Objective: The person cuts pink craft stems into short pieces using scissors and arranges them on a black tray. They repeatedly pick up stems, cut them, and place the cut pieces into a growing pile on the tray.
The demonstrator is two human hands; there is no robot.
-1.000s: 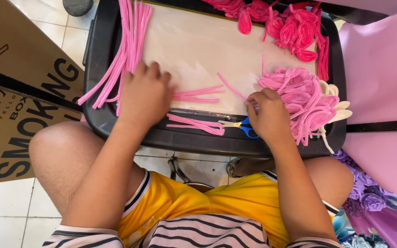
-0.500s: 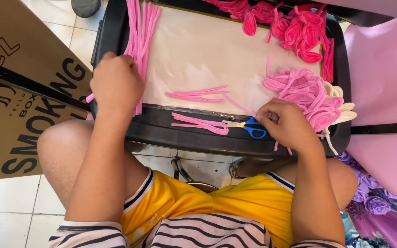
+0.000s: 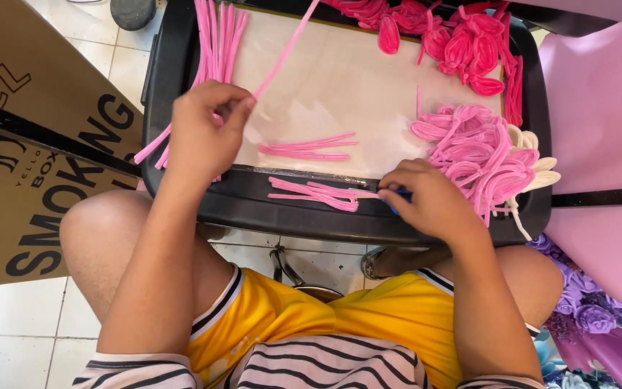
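Left hand (image 3: 206,133) pinched shut around one long pink pipe cleaner (image 3: 287,47), lifted off the bundle of straight pipe cleaners (image 3: 214,43) at the far left corner of the black tray (image 3: 325,216). Right hand (image 3: 430,198) curled over blue-handled scissors (image 3: 396,202) on the tray's near edge, just beside short cut pink pieces (image 3: 314,193). Looped pink petals (image 3: 480,155) heaped at the right edge. Likely snags: neighbouring strands dragged over the left edge by the pull; cut pieces nudged off the near edge by the wrist.
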